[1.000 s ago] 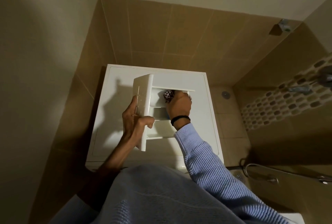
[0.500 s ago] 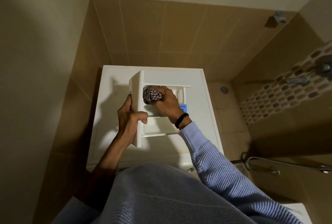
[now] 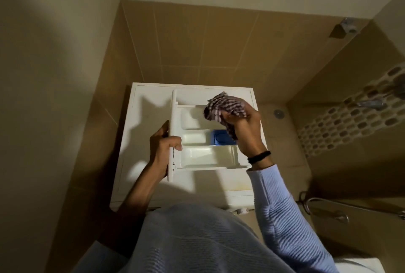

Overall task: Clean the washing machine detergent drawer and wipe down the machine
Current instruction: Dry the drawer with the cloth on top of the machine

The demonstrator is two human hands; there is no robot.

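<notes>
A white detergent drawer [image 3: 203, 156] with several compartments and a blue insert [image 3: 220, 138] is held above the white top of the washing machine [image 3: 149, 110]. My left hand [image 3: 163, 147] grips the drawer's front panel at its left end, thumb over the inner edge. My right hand [image 3: 246, 132] holds a bunched checked cloth [image 3: 225, 108] over the drawer's far right corner, lifted clear of the compartments.
Tan tiled walls close in behind and on the left. At the right lie a tiled floor with a drain [image 3: 278, 113], a pebble-pattern tile band [image 3: 350, 119] and a metal hose or rail [image 3: 328, 207]. A wall fitting [image 3: 348, 26] sits high at the right.
My right hand pulled the cloth out of the left compartment and moved it up to the drawer's far right corner. The blue insert is now uncovered. The drawer tilted flatter.
</notes>
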